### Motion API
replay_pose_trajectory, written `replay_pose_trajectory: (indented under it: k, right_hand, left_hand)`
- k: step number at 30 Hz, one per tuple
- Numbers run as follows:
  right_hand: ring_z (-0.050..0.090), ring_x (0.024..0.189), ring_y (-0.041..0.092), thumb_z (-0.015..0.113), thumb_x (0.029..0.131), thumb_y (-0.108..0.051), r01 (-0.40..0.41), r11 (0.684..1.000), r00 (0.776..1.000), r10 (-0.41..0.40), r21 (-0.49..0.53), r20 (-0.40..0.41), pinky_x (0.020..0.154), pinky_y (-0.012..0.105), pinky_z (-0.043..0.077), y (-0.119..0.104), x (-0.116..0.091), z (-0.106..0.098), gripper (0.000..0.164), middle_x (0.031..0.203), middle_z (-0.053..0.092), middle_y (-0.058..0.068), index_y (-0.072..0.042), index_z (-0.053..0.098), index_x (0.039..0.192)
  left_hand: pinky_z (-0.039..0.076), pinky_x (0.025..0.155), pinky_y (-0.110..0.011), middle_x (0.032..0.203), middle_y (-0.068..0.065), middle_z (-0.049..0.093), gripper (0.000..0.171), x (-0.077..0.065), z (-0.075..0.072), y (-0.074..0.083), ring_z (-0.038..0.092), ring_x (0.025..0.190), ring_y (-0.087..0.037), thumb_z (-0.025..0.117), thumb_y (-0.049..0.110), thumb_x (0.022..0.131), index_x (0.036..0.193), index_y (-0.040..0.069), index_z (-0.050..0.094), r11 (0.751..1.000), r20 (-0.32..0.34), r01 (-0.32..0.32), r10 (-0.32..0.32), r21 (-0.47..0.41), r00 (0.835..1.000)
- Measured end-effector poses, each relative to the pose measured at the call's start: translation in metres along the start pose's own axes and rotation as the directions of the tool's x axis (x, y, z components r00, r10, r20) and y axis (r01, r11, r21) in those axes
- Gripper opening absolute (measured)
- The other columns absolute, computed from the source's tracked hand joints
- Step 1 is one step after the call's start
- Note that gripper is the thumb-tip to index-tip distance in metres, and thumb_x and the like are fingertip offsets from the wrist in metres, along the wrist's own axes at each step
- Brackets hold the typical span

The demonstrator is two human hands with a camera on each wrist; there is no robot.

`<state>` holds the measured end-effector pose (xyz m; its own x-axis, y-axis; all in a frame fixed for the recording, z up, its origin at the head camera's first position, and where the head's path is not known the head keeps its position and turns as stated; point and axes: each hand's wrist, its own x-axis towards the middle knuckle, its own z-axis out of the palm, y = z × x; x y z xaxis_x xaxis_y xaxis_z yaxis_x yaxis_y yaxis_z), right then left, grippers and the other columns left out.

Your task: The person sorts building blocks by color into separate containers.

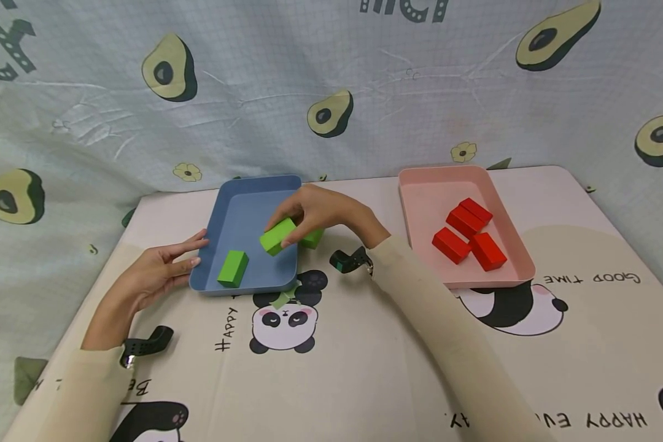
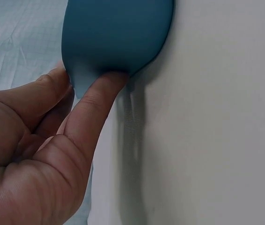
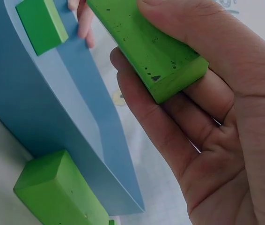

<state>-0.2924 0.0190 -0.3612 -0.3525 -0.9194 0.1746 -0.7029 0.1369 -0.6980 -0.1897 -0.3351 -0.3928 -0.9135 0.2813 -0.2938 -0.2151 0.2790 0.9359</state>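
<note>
My right hand (image 1: 323, 209) pinches a green block (image 1: 277, 237) between thumb and fingers, above the right side of the blue tray (image 1: 248, 202). Small dark marks dot this held block (image 3: 156, 61) in the right wrist view. Inside the tray, near its front left corner, lies another green block (image 1: 233, 269). Just outside the tray's right wall, partly hidden by my right hand, is a further green block (image 1: 312, 238). At the tray's left edge, my left hand (image 1: 157, 270) touches the outer wall with its fingertips; the left wrist view shows fingers (image 2: 92, 105) against the wall.
On the right stands a pink tray (image 1: 428, 202) with several red blocks (image 1: 451, 245) in it. A cloth with panda prints (image 1: 284, 325) covers the table. Behind the table hangs an avocado-patterned curtain (image 1: 254, 92). Straps with black devices sit at both wrists.
</note>
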Motion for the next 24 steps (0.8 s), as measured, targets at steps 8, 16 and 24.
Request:
replay_pose_trajectory:
  k: [8,16,24]
  right_hand:
    - [0.066,0.083,0.01,0.085,0.085,-0.025,-0.03,0.999,0.999,0.03,0.03,0.021,0.076,0.026,0.055,0.004,0.007,0.003,0.04,0.108,0.076,-0.004,-0.012,0.076,0.122]
    - [0.068,0.086,0.012,0.085,0.084,-0.02,-0.05,0.996,0.998,0.047,0.078,0.043,0.076,0.027,0.055,0.007,0.016,0.004,0.041,0.113,0.076,0.0,-0.012,0.075,0.124]
    - [0.062,0.076,0.011,0.086,0.084,-0.018,-0.023,0.993,0.998,0.016,0.115,0.065,0.068,0.023,0.05,0.009,0.028,0.007,0.042,0.11,0.077,-0.001,-0.012,0.075,0.123]
  left_hand:
    - [0.055,0.091,-0.02,0.17,0.002,0.009,0.066,-0.002,0.0,0.002,0.052,0.116,0.017,0.063,0.011,0.102,0.157,-0.001,0.029,1.0,-0.011,0.016,-0.016,0.007,1.0]
    - [0.055,0.091,-0.02,0.17,0.002,0.01,0.064,0.0,0.001,0.005,0.051,0.116,0.018,0.062,0.013,0.103,0.157,0.002,0.031,0.997,-0.017,0.02,-0.019,0.073,1.0]
    - [0.055,0.091,-0.021,0.17,0.002,0.009,0.064,0.0,0.0,0.003,0.052,0.116,0.016,0.062,0.011,0.102,0.157,0.001,0.03,0.999,-0.009,0.02,-0.02,0.031,1.0]
